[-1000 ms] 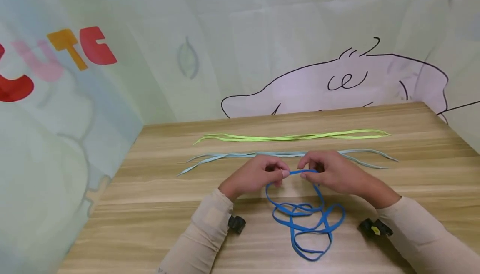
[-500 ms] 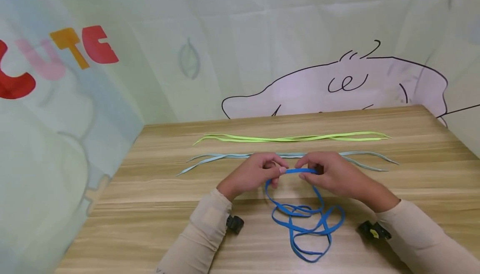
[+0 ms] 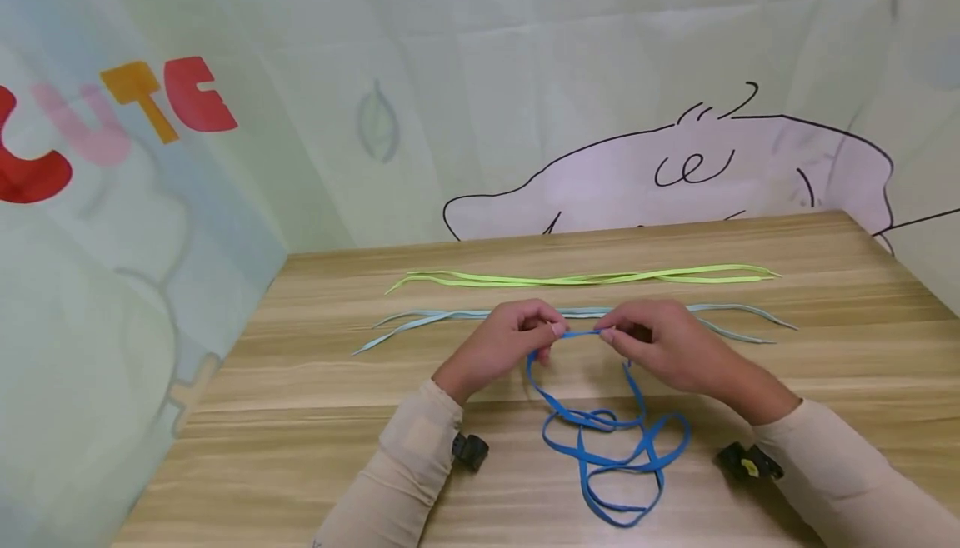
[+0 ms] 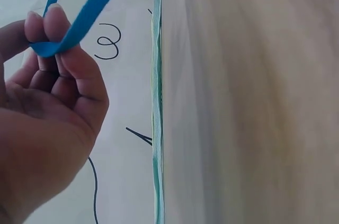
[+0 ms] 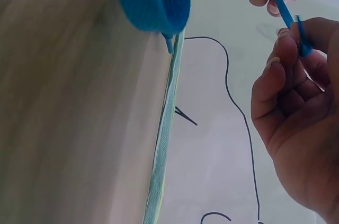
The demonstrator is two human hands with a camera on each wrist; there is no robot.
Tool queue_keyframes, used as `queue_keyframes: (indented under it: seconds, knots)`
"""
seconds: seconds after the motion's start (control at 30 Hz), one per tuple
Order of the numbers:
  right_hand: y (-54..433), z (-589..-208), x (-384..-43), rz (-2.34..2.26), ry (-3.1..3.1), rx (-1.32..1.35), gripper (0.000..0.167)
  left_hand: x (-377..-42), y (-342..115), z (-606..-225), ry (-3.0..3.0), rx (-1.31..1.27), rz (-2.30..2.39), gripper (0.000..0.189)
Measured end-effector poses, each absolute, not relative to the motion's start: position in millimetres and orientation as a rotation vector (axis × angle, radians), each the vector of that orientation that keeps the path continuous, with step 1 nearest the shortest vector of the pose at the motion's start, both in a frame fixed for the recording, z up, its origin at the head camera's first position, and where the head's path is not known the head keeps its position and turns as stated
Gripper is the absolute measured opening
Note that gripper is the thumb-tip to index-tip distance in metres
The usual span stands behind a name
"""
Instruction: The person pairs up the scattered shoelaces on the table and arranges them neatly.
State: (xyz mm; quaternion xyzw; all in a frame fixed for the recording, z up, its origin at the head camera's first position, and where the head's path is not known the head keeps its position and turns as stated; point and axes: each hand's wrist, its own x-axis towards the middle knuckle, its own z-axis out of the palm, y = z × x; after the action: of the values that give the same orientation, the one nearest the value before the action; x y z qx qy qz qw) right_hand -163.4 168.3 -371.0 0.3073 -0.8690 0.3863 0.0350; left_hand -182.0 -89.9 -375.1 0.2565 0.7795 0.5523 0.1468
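Observation:
A blue shoelace [image 4: 94, 11] runs between both hands, with a short stretch pulled straight from one to the other. My left hand [image 3: 498, 346] pinches it between thumb and fingertips. My right hand [image 3: 678, 350] pinches the other end of that stretch; in the right wrist view a small bunched bit of lace [image 5: 304, 49] shows at its fingertips. Below the hands, the rest of the lace lies in loose loops on the table. Just behind the hands lies a pair of light blue shoelaces [image 3: 585, 312], partly hidden by them.
A yellow-green pair of shoelaces [image 3: 517, 283] is laid out lengthwise farther back on the wooden table [image 3: 322, 440]. Printed cloth [image 3: 315, 82] hangs behind and to the left. Each sleeve has a dark wrist camera [image 3: 471, 452] on it.
The right thumb and index fingertip, earlier apart, have come together on the lace. Both hands have risen slightly, and the stretch between them now looks thinner and shorter. The loops below have barely moved.

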Motion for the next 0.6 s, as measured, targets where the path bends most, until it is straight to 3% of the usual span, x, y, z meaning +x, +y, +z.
queue_keyframes:
  seconds: [0.6]
  knots:
    - [176.8,-364.5,-165.0,1.563,-2.626,0.734,0.022,-185.2,-95.8,-374.2,2.22,0.745,1.626,0.018]
